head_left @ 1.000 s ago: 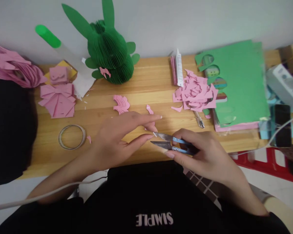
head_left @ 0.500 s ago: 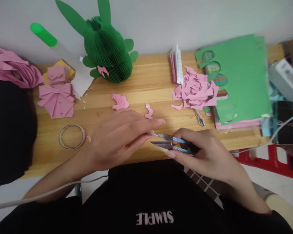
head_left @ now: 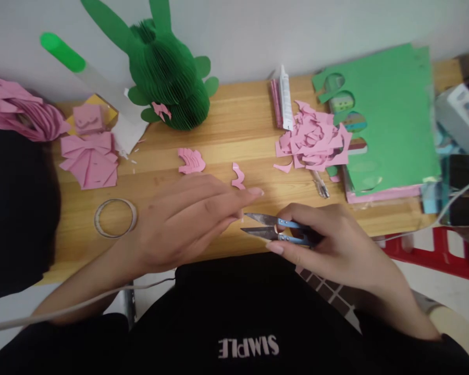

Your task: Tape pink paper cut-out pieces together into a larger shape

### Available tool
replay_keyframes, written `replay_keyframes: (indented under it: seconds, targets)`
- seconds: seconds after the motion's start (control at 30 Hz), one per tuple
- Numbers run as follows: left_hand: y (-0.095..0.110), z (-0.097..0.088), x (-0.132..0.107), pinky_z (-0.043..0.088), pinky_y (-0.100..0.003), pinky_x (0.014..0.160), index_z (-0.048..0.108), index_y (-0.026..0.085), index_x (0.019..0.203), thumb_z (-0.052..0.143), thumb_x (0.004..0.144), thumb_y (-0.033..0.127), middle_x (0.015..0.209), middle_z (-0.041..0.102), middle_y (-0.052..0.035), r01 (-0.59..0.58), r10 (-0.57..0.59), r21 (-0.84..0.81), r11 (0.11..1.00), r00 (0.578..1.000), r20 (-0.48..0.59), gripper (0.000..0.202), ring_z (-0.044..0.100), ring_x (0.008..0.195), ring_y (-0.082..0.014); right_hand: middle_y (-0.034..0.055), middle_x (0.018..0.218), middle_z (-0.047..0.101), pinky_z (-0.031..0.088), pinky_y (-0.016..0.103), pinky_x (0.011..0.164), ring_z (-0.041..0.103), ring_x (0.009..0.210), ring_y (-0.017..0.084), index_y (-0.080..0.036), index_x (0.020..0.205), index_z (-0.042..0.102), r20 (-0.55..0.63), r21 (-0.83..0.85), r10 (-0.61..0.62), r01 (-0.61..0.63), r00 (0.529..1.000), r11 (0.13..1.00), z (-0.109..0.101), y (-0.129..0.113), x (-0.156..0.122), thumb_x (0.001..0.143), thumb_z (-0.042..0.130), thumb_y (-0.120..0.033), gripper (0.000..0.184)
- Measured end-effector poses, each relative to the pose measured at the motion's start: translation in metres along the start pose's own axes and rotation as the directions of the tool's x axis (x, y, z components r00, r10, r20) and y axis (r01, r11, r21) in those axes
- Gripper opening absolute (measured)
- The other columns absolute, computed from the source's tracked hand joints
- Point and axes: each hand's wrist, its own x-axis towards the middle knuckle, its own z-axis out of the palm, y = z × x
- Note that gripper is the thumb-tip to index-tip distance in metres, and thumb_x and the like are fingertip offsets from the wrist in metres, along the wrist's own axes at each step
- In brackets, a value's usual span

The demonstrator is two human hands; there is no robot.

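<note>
My right hand (head_left: 336,245) is closed round small blue-handled thread snips (head_left: 287,232), whose blades point left and stand slightly apart. My left hand (head_left: 183,221) reaches in from the left, its fingers close together, with their tips pinched right at the blade tips. What they pinch is too small to make out. Both hands hover over the front edge of the wooden table (head_left: 234,130). Just beyond the left fingertips lies a small pink cut-out (head_left: 238,176), with a stack of similar pink pieces (head_left: 191,160) further left.
A green honeycomb paper rabbit (head_left: 168,88) stands at the back. Right of it are a glue tube (head_left: 284,99), a pile of pink scraps (head_left: 315,140), green card sheets (head_left: 386,120) and a phone (head_left: 461,187). At left lie a tape ring (head_left: 115,217) and pink folded paper (head_left: 89,159).
My left fingers have drawn closer together at the blade tips. The view has shifted slightly, and the right hand and snips have stayed in place.
</note>
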Motion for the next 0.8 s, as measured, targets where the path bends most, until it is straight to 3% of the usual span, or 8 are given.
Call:
replay_keyframes:
  seconds: [0.2,0.37,0.43,0.53,0.67,0.8]
  targets:
    - [-0.001,0.004,-0.005,0.052,-0.028,0.078,0.055,0.021,0.13,0.056,0.091,0.01,0.087,0.073,-0.0008,0.091,-0.092,-0.147,0.985,0.996,0.002,0.04,0.068,0.083,-0.0139,-0.0051,0.057,0.054,0.035,0.022,0.047,0.046,0.047,0.007,-0.017,0.075,0.061,0.011,0.015,0.02,-0.02,1.0,1.0,0.0,0.001,0.001,0.089,0.064,-0.037,0.025]
    - [0.0,0.005,-0.009,0.053,-0.028,0.078,0.055,0.03,0.132,0.063,0.087,0.009,0.086,0.074,0.003,0.18,-0.193,-0.345,0.921,0.981,-0.001,0.05,0.069,0.08,-0.0127,-0.0044,0.057,0.053,0.035,0.023,0.047,0.047,0.049,0.009,-0.018,0.075,0.06,-0.006,0.082,0.113,-0.113,0.994,0.99,0.0,0.005,0.0,0.084,0.068,-0.037,0.022]
    - [0.003,0.012,-0.01,0.055,-0.029,0.079,0.06,0.03,0.127,0.071,0.082,0.008,0.084,0.073,0.0028,0.249,-0.332,-0.488,0.837,0.939,-0.091,0.051,0.068,0.078,-0.0129,-0.0049,0.058,0.051,0.034,0.023,0.047,0.045,0.049,0.009,-0.019,0.073,0.058,-0.039,0.224,0.17,-0.157,0.985,0.962,0.006,0.007,0.001,0.08,0.071,-0.034,0.021]
    - [0.008,0.028,-0.011,0.057,-0.028,0.077,0.068,0.027,0.116,0.077,0.077,0.01,0.079,0.072,0.0016,0.315,-0.572,-0.715,0.624,0.808,-0.143,0.043,0.068,0.076,-0.0128,-0.0057,0.057,0.048,0.031,0.022,0.044,0.039,0.048,0.008,-0.02,0.075,0.059,-0.156,0.505,0.289,-0.175,0.945,0.845,0.022,0.008,0.007,0.08,0.069,-0.03,0.014]
    - [0.01,0.049,-0.011,0.057,-0.022,0.072,0.072,0.027,0.111,0.08,0.077,0.018,0.078,0.072,0.0023,0.245,-0.679,-0.884,0.398,0.727,-0.104,0.036,0.068,0.074,-0.0101,-0.0038,0.063,0.054,0.029,0.022,0.043,0.036,0.047,0.007,-0.02,0.078,0.064,-0.221,0.694,0.329,-0.089,0.918,0.714,0.046,0.004,0.02,0.078,0.069,-0.028,0.009]
    - [0.011,0.058,-0.011,0.056,-0.019,0.071,0.073,0.03,0.106,0.08,0.077,0.021,0.078,0.072,0.0037,0.258,-0.748,-0.923,0.284,0.662,-0.045,0.031,0.068,0.073,-0.0081,-0.0086,0.055,0.045,0.027,0.023,0.042,0.027,0.042,0.005,-0.02,0.079,0.064,-0.236,0.816,0.37,-0.023,0.898,0.578,0.058,-0.002,0.028,0.078,0.07,-0.026,0.009]
